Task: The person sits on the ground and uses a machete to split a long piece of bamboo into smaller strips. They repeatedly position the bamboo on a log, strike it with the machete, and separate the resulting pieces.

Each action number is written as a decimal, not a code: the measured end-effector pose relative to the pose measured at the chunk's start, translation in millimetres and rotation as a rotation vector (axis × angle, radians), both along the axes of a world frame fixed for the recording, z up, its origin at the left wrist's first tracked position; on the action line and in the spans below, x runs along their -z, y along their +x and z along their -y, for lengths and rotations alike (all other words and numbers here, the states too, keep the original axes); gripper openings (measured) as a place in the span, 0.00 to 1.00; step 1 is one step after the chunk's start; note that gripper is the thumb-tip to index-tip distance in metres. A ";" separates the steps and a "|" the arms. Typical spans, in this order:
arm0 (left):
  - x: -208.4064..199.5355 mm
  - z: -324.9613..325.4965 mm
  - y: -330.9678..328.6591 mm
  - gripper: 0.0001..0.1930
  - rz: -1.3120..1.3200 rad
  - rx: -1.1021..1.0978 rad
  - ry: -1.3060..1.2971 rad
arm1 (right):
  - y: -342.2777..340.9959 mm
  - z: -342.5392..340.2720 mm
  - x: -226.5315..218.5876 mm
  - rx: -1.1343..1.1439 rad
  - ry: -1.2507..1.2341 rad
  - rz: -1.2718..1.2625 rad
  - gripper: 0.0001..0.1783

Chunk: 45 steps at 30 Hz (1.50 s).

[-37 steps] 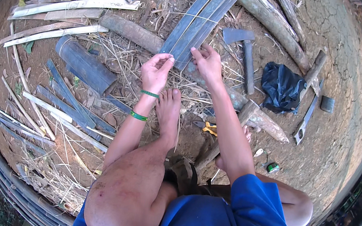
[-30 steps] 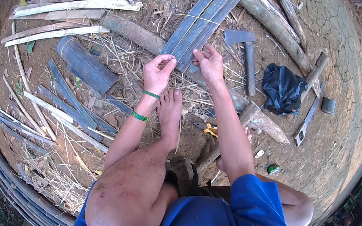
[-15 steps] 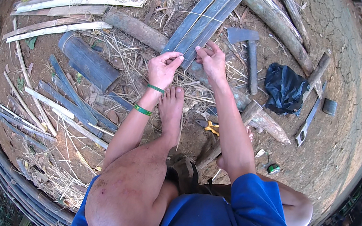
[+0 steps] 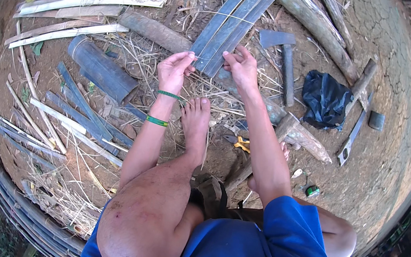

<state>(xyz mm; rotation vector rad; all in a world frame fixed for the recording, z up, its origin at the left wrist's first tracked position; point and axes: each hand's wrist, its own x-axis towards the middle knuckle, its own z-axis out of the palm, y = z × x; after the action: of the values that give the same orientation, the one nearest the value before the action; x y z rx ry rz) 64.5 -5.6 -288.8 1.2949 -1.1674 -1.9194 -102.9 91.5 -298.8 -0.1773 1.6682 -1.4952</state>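
Observation:
Three dark, flattened bamboo slats (image 4: 223, 42) lie side by side, their near ends toward me, with a thin pale strand (image 4: 228, 16) crossing them higher up. Beside the near left corner, my left hand (image 4: 172, 74) is closed, thumb and forefinger pinching what looks like a thin cord, barely visible against the slats. At the right edge, my right hand (image 4: 242, 71) is closed on the outer slat, its thumb on the surface and the other fingers curled at the side. My bare foot (image 4: 195, 124) rests just below the slats.
A hatchet (image 4: 284, 60), black plastic bag (image 4: 324, 100), handsaw (image 4: 353, 136), yellow-handled pliers (image 4: 238, 142) and green tape measure (image 4: 312, 190) lie to the right. Left are split bamboo strips (image 4: 91, 1) and a bamboo tube (image 4: 101, 69). A log (image 4: 156, 33) runs beneath the slats.
My left hand has moved left and slightly down, from the near end of the slats to their left corner. My right hand stays at the right edge, almost unmoved.

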 end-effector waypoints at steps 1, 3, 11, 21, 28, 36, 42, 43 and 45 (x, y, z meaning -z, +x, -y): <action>1.3 0.3 1.5 0.11 0.001 -0.009 -0.005 | 0.3 0.1 -0.6 -0.006 -0.002 -0.002 0.33; 1.6 0.2 2.2 0.11 0.002 -0.013 -0.009 | -0.1 -0.3 -0.2 -0.009 -0.001 0.001 0.33; 2.9 -1.7 1.2 0.11 0.021 0.010 -0.044 | 1.8 -1.1 6.1 -0.006 -0.012 -0.005 0.34; -3.4 -16.1 -7.3 0.10 0.061 0.136 -0.200 | 0.8 -2.2 0.6 -0.034 0.003 0.012 0.40; -6.3 -13.8 -8.2 0.09 0.019 0.116 -0.171 | 3.6 -0.4 5.9 0.031 -0.030 -0.018 0.35; 0.3 -15.5 -7.6 0.11 0.028 0.132 -0.199 | 4.4 -2.3 6.5 0.020 -0.065 -0.006 0.35; 5.5 -20.6 -13.6 0.09 0.099 0.181 -0.239 | 3.3 -2.2 12.0 0.010 -0.054 -0.012 0.36; 6.5 -22.3 -15.0 0.09 0.127 0.197 -0.277 | 3.0 -2.8 13.0 0.012 -0.053 -0.012 0.36; 6.9 -23.9 -15.6 0.09 0.174 0.210 -0.326 | 3.5 -2.5 11.4 0.015 -0.051 -0.011 0.36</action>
<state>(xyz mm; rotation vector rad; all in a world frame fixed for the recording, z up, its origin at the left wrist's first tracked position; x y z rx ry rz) 48.9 18.3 -295.7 1.2171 -1.6833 -1.6862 -99.3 94.0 -310.2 -0.2008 1.6441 -1.5513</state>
